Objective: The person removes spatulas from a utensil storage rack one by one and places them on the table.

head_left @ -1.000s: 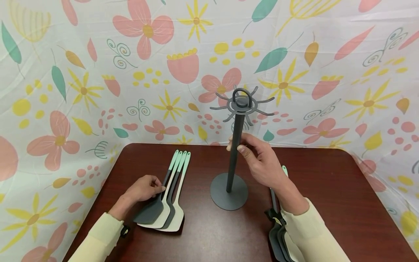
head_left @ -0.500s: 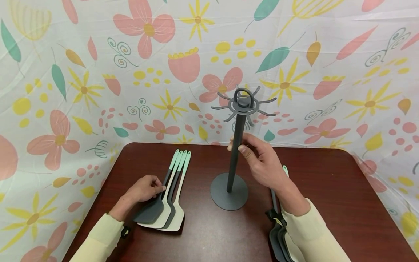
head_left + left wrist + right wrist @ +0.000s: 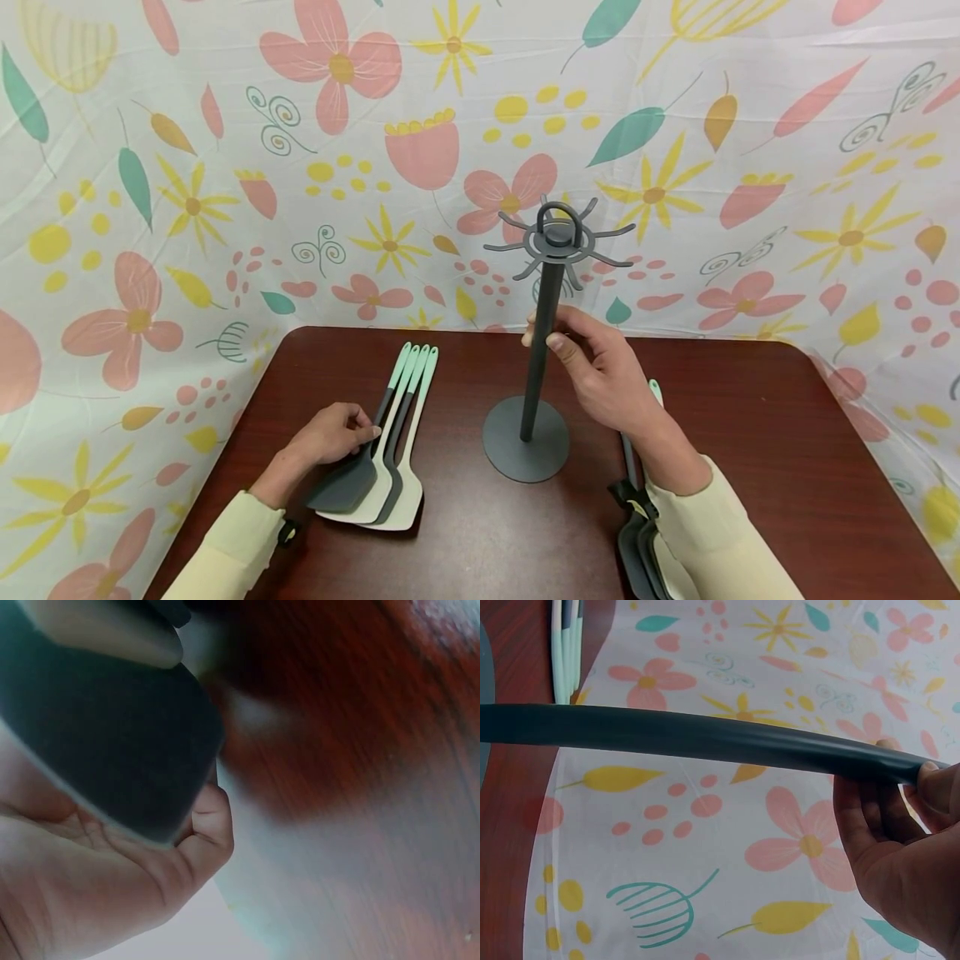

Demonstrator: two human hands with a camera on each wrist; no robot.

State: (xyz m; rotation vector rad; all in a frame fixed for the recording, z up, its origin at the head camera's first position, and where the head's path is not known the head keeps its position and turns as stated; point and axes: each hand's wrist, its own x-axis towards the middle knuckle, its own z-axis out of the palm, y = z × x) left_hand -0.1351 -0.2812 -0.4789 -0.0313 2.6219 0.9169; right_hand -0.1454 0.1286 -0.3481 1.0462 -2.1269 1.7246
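Note:
In the head view, my right hand [image 3: 600,375] grips the upright pole [image 3: 537,358] of a dark grey rotating utensil stand, thumb on the near side. The pole crosses the right wrist view, where my fingers [image 3: 862,814] curl against it. The stand's round base [image 3: 527,458] rests on the table, and its hooks [image 3: 558,242] hang bare. At the left, my left hand [image 3: 330,433] pinches the handle of a dark grey turner [image 3: 345,485], the leftmost in a fanned row. Its dark blade [image 3: 120,712] hides part of that hand in the left wrist view.
Several grey and cream utensils with mint handle tips, including a cream turner [image 3: 405,500], lie fanned beside it. More grey and cream utensils [image 3: 639,550] lie at the right, partly under the right sleeve [image 3: 720,525]. A floral cloth [image 3: 450,267] hangs behind the brown table [image 3: 480,550].

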